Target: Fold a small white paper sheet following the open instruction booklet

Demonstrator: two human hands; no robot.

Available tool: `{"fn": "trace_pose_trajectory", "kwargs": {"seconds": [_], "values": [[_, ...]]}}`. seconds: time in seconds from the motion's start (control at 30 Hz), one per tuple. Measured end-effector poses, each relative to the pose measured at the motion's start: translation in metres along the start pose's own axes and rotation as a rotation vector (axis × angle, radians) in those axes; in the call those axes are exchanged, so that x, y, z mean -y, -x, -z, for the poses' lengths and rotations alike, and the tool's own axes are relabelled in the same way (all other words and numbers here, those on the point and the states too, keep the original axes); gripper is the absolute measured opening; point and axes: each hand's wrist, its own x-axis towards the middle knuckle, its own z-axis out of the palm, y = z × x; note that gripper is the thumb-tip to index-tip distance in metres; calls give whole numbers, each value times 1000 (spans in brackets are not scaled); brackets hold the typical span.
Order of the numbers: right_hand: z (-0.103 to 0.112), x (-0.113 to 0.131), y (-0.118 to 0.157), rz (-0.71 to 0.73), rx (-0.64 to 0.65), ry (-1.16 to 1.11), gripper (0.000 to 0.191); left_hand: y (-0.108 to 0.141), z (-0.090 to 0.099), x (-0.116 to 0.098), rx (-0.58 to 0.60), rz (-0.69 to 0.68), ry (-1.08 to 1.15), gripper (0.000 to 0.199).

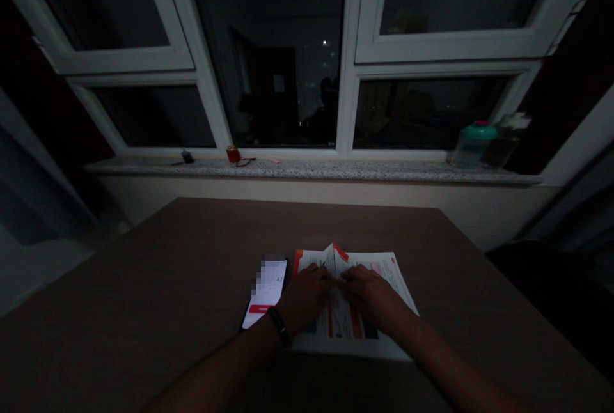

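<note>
A printed paper sheet with orange and dark blocks lies on the table, both hands over it. At its middle a folded paper piece rises to a small peak. Whether this piece is separate from the sheet beneath is unclear. My left hand, with a dark band on the wrist, presses its closed fingers on the folded paper from the left. From the right, my right hand has its curled fingers on the same paper, the fingertips of both hands close together. Dim light hides the fingertips' exact grip.
A lit smartphone lies left of the sheet, close to my left forearm. Beyond the brown table, a speckled windowsill holds a small red jar, a dark little bottle and a teal-lidded container.
</note>
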Motion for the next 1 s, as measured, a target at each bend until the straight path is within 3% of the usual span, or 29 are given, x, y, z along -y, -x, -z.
{"fn": "trace_pose_trajectory", "kwargs": {"seconds": [0.3, 0.63, 1.0], "values": [[1, 4, -1, -22, -1, 28, 31, -2, 0, 2, -9, -39, -52, 23], [1, 7, 8, 1, 40, 5, 44, 5, 0, -6, -7, -17, -58, 26], [-6, 5, 6, 4, 11, 42, 40, 7, 2, -6, -5, -5, 12, 20]]}}
